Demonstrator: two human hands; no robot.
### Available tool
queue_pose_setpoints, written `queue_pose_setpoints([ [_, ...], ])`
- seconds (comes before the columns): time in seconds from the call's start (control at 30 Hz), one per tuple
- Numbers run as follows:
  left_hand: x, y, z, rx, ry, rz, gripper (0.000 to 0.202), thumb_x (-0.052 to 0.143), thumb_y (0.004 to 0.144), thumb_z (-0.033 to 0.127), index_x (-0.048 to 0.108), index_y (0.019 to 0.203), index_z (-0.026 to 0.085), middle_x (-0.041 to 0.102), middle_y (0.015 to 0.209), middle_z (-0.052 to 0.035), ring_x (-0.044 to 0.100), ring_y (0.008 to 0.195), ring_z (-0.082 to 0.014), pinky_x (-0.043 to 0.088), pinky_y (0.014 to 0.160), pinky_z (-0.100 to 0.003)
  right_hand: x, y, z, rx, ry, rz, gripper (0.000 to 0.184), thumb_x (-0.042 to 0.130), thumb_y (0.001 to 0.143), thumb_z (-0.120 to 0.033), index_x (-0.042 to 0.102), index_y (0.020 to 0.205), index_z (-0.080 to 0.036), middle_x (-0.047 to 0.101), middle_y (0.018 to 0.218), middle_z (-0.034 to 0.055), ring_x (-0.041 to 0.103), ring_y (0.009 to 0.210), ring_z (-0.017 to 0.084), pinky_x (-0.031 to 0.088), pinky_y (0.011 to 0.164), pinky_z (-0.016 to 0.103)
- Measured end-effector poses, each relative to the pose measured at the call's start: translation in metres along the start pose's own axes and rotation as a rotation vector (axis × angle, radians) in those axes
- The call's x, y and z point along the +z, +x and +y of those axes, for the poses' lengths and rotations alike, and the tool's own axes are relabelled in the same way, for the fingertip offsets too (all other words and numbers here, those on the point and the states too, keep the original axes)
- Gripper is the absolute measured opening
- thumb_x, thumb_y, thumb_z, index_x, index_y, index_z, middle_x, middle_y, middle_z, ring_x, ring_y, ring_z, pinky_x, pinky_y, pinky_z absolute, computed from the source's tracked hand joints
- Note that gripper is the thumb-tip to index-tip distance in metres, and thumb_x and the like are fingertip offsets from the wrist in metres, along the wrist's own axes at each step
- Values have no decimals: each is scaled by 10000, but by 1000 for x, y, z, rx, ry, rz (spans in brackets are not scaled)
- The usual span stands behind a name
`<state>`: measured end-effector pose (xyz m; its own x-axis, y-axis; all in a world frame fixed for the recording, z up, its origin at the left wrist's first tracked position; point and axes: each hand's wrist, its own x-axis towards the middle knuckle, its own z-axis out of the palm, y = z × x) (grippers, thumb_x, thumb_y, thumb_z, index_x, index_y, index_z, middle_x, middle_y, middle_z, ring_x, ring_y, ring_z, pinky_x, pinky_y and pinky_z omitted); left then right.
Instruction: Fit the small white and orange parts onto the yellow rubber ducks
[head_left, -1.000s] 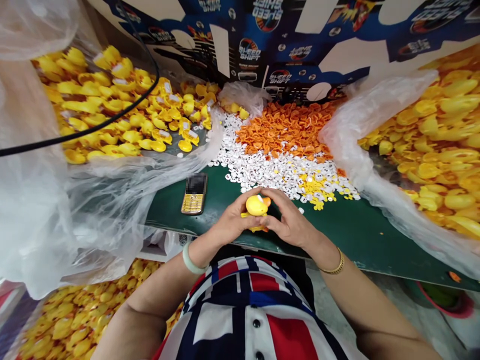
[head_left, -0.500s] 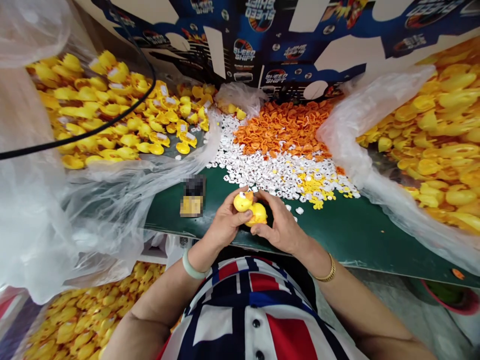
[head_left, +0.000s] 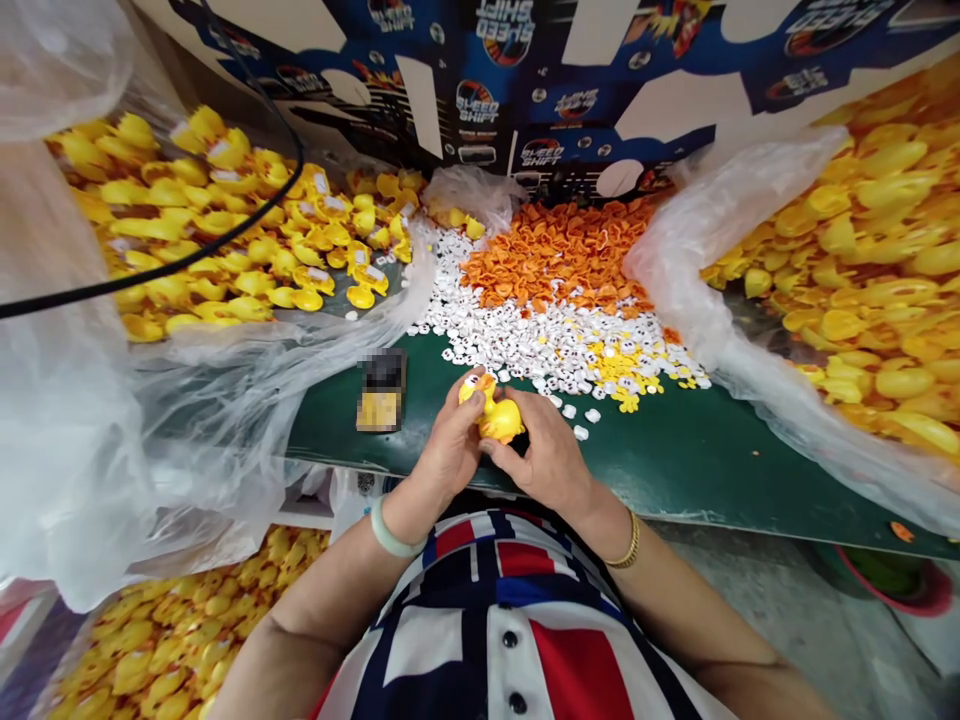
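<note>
- Since the earlier view, the yellow rubber duck [head_left: 501, 420] is turning between the hands, its head swinging round to the upper left.
- A clear plastic sheet [head_left: 90, 450] is draping over the left side, beside a heap of yellow ducks [head_left: 187, 230].
- A gold-coloured phone [head_left: 382, 390], partly blurred, is lying on the green table [head_left: 675, 460], just beside the left hand.
- The left hand [head_left: 450, 445], wearing a pale bangle [head_left: 390, 530], is grasping the duck's head and neck with curled fingers.
- The duck is being held in the air just above the table's near edge, between both hands.
- The right hand [head_left: 544, 455], wearing a gold bracelet [head_left: 624, 540], is clasping the duck's body with its fingertips.
- Small white pieces [head_left: 540, 340] are spreading across the table just beyond the hands, with orange pieces [head_left: 559, 255] massed behind them.
- Another heap of yellow ducks [head_left: 862, 270] is filling the right side.
</note>
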<state>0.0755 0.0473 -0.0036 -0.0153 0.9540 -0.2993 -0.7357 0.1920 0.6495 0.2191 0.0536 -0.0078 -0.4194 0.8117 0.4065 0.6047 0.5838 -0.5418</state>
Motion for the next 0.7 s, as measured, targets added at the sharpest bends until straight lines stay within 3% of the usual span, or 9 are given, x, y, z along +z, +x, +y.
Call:
queue_pose_setpoints([
  [0.1,3,3,4,71,154,24,481,803,734,361,639,1165,223,683,995,-24,635,789,-125,515,696,-234,-4,1,-2,-53,-113,-20,587,662,873,-456,466,1329,-145,630,1169,163,578,1044,325,502,890,482],
  [0.23,5,9,4,99,277,72,318,814,701,352,663,914,172,635,769,14,540,579,-78,432,526,-196,-1,0,-7,-84,-185,-51,599,634,885,-484,481,1324,-106,649,1112,162,574,971,326,495,838,478],
  [0.43,6,13,-3,100,214,76,259,784,721,343,626,819,161,591,690,27,536,562,-85,413,516,-203,2,-2,-13,-69,-279,-21,556,556,921,-458,521,1307,-61,648,1018,168,558,900,317,478,790,481],
  [0.57,2,13,6,4,118,35,318,784,738,398,635,899,167,654,807,-3,609,664,-110,491,619,-229,-14,3,-8,-51,-57,-149,599,571,928,-534,487,1369,-138,631,1104,142,569,1000,301,503,845,460],
  [0.7,-2,10,19,-137,125,4,341,804,721,375,646,934,161,690,916,-39,657,749,-144,520,683,-257,-28,5,-2,-29,212,-283,396,483,1011,-396,499,1362,-214,619,1141,105,601,1028,227,513,894,390],
])
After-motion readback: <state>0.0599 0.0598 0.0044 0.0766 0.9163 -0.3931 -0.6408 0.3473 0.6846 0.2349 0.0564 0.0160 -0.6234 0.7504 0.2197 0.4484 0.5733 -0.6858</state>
